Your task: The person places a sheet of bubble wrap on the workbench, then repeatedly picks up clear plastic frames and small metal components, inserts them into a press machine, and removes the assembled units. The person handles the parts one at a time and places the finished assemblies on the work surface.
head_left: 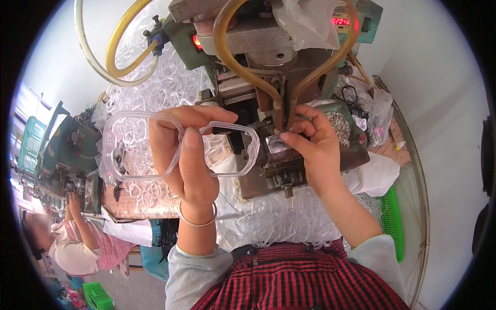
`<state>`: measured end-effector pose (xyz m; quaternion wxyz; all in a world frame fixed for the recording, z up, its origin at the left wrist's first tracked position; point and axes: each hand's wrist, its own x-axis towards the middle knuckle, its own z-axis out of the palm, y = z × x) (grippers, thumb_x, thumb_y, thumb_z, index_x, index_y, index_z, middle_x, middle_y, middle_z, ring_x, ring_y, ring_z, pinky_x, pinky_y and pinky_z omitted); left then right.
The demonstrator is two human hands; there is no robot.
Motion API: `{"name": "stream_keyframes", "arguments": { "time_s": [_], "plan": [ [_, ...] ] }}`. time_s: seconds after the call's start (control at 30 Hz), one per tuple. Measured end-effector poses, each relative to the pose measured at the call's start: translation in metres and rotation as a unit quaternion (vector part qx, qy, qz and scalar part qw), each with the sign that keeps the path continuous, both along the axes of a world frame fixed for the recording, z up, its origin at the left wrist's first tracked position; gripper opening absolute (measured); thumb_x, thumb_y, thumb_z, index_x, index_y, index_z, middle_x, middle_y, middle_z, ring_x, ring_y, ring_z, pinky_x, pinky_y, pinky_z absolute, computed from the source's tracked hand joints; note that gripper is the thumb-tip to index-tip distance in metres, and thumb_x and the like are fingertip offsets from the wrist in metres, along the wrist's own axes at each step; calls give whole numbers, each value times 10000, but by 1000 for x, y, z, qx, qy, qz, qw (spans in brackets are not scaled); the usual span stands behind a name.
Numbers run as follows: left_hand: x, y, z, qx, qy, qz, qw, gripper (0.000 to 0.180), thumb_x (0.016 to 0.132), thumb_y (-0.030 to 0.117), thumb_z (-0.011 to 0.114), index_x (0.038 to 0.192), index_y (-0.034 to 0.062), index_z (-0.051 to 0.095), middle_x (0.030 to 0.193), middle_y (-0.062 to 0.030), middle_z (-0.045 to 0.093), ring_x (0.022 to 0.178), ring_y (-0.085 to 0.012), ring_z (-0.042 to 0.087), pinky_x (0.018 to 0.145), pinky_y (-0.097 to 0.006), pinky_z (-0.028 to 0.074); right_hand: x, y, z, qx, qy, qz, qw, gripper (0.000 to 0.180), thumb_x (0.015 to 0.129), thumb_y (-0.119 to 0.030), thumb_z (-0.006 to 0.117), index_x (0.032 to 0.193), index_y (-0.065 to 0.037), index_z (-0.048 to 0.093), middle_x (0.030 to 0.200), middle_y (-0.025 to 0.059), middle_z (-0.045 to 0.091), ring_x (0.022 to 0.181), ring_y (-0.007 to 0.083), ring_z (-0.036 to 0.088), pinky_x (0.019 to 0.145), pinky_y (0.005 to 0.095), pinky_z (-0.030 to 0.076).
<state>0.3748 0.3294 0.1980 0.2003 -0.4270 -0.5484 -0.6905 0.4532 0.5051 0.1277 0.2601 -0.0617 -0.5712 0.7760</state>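
My left hand [178, 155] is closed round clear plastic frames, rounded hollow rings. One larger frame [106, 150] sticks out to the left of the fingers, and a smaller ring [254, 155] reaches right toward the machine. Whether they are joined is hidden by the fingers. At the small metal block [279, 145] of a bench press [263, 46], my right hand [312, 137] has its thumb and fingers pinched together. What lies in that pinch is too small to make out. Two yellowish hoses [272, 92] come down close to its fingertips.
Heaps of clear plastic frames [155, 77] cover the bench behind and left. More lie in a bag [289, 217] before me. Metal shavings [339, 126] sit right of the press. A green basket [392, 222] stands right. At far left a co-worker [77, 243] works at another machine [67, 139].
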Motion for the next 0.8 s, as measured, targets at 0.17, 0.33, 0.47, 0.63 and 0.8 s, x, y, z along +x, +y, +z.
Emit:
{"name": "stream_keyframes", "arguments": {
  "time_s": [0.17, 0.33, 0.47, 0.63, 0.8],
  "plan": [
    [2, 5, 7, 7, -52, -22, 998, 94, 1000, 85, 433, 1007, 4, 482, 942, -209, 694, 813, -185, 609, 783, -301, 479, 0, -3, 6, -61, 7, -14, 998, 436, 859, 91, 685, 1266, 22, 545, 1062, 80, 681, 980, 129, 638, 890, 257, 502],
    [6, 1, 9, -23, -39, 6, 999, 95, 1004, 76, 428, 1019, 2, 487, 997, -206, 693, 820, -170, 601, 791, -303, 487, 7, -7, 7, -65, 5, -29, 997, 499, 852, 114, 638, 1327, 15, 522, 1138, 119, 676, 1025, 175, 649, 937, 292, 504],
    [41, -5, -10, -43, -231, -253, 939, 155, 1026, 180, 436, 1048, 33, 479, 988, -252, 693, 881, -266, 676, 807, -370, 546, 34, 2, 17, 139, 17, -8, 990, 546, 858, 106, 581, 1390, 18, 502, 1250, 169, 664, 1145, 245, 652, 1001, 339, 492],
    [64, 23, -57, -153, -546, -482, 668, 228, 1022, 305, 475, 1034, 78, 475, 888, -245, 689, 847, -331, 714, 607, -360, 582, 53, 75, -48, 452, -140, -172, 864, 349, 860, 36, 570, 1179, -39, 687, 1145, 181, 718, 1083, 364, 684, 941, 409, 530],
    [58, 47, -69, -113, -583, -442, 672, 191, 1007, 276, 436, 1007, 100, 510, 902, -286, 711, 798, -258, 707, 590, -310, 567, 74, 93, -80, 529, -155, -162, 819, 299, 853, 27, 585, 1123, -37, 697, 1079, 200, 717, 1026, 377, 688, 905, 414, 537]
  ]
}}
